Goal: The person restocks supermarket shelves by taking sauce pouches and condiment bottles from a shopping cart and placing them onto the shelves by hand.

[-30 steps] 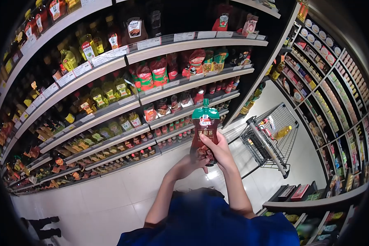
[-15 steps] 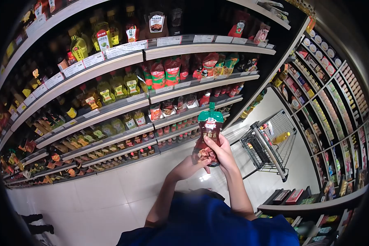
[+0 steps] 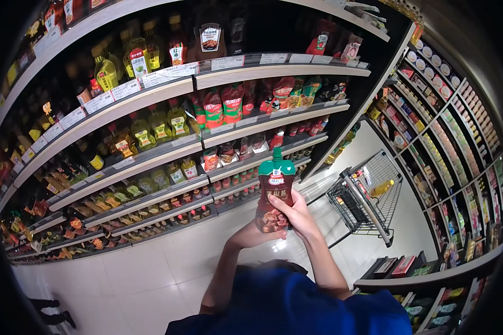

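A dark brown sauce pouch (image 3: 275, 192) with a green top and green cap stands upright in front of my chest, its label facing me. My right hand (image 3: 297, 213) grips its right side, with the thumb across the front. Under the pouch's lower left edge lies my left hand (image 3: 255, 233), bearing its base; most of its fingers are hidden behind the pouch. Beyond the pouch are shelves holding red and green pouches (image 3: 233, 103) and small bottles.
A shopping cart (image 3: 366, 198) with a yellow bottle (image 3: 382, 188) in it stands at the right on the tiled floor (image 3: 151, 268). Shelves of oil bottles (image 3: 106, 71) curve along the left. More stocked shelves line the right. A person's legs (image 3: 53, 312) show at lower left.
The pouch and both hands have shifted slightly left and down since half a second ago. My left thumb no longer lies across the pouch's front. The hold remains.
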Tool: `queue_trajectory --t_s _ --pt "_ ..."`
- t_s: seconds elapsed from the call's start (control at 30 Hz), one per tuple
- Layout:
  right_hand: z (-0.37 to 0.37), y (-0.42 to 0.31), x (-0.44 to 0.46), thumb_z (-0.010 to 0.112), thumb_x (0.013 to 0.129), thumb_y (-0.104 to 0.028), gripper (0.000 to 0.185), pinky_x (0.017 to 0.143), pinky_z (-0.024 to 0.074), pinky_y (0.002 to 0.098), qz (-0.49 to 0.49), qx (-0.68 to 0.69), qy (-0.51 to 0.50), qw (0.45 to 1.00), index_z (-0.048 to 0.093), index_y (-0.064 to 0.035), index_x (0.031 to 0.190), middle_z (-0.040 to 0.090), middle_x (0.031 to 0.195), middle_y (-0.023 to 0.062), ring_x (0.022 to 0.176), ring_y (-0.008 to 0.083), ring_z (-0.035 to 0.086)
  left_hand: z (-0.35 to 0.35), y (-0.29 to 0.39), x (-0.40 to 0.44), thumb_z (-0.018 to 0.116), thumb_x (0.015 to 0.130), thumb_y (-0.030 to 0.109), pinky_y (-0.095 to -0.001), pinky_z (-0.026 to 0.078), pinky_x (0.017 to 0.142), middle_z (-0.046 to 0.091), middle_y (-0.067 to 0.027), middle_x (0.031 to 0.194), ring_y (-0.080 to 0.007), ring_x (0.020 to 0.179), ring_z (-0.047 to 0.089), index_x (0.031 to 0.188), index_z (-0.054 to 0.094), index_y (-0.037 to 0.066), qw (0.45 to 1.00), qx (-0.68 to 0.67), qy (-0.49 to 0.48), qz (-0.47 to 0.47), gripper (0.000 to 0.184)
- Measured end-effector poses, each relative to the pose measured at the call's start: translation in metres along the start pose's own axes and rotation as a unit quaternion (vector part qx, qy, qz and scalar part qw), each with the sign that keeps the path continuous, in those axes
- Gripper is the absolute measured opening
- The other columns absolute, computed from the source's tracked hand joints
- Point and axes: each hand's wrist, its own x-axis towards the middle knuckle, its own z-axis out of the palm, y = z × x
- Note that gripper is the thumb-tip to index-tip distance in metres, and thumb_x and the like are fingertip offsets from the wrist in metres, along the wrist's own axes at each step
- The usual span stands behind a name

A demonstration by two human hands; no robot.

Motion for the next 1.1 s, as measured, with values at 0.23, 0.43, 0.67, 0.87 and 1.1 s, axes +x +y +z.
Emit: queue_trajectory --t_s 0.23,0.43,0.67,0.87,1.1 --pt "-0.01 0.003 -0.001 0.074 0.093 -0.01 0.033 0.086 0.0533 0.0285 -0.001 0.004 -0.006 1.0 0.061 -0.0005 0.121 0.07 0.109 0.0047 0.096 0.0103 0.065 0.009 -0.001 0.005 0.072 0.093 0.013 -0.0329 0.053 0.086 0.069 -0.0058 0.099 -0.0153 0.096 0.065 0.115 0.062 0.003 0.999 0.021 0.031 0.001 0.027" --pt "-0.037 0.001 -0.005 0.074 0.092 -0.008 0.032 0.085 0.0539 0.0283 0.016 0.013 -0.003 1.0 0.061 -0.0004 0.12 0.07 0.107 0.0054 0.094 0.011 0.066 0.023 -0.009 0.022 0.071 0.095 0.018 -0.0319 0.052 0.085 0.069 -0.0045 0.092 -0.0149 0.091 0.064 0.108 0.065 0.003 0.999 0.007 0.034 -0.028 0.021" --pt "-0.109 -0.001 -0.008 0.077 0.091 -0.018 0.036 0.081 0.0543 0.0284 0.038 0.027 0.023 0.999 0.061 -0.0023 0.118 0.07 0.105 0.0053 0.093 0.0111 0.066 0.06 0.0 0.078 0.072 0.094 0.018 -0.0317 0.052 0.085 0.07 -0.0051 0.092 -0.0156 0.089 0.065 0.108 0.065 0.004 0.992 0.065 0.031 -0.104 0.022" --pt "-0.199 0.002 0.001 0.079 0.089 -0.029 0.044 0.084 0.0541 0.0294 0.081 0.034 0.035 0.996 0.06 -0.0015 0.118 0.07 0.104 0.007 0.094 0.0129 0.066 0.1 -0.03 0.147 0.071 0.094 0.014 -0.0305 0.053 0.081 0.069 -0.006 0.093 -0.0156 0.086 0.066 0.115 0.063 0.003 0.993 -0.001 0.057 -0.1 0.024" --pt "-0.292 -0.006 0.021 0.058 0.1 -0.049 0.049 0.074 0.0538 0.0267 0.152 0.14 0.028 0.978 0.06 -0.0024 0.117 0.067 0.098 0.0052 0.082 0.0109 0.066 0.136 -0.069 0.223 0.064 0.101 0.022 -0.0307 0.052 0.087 0.068 -0.0046 0.094 -0.0154 0.092 0.066 0.115 0.061 0.003 0.984 0.041 0.072 -0.156 0.024"
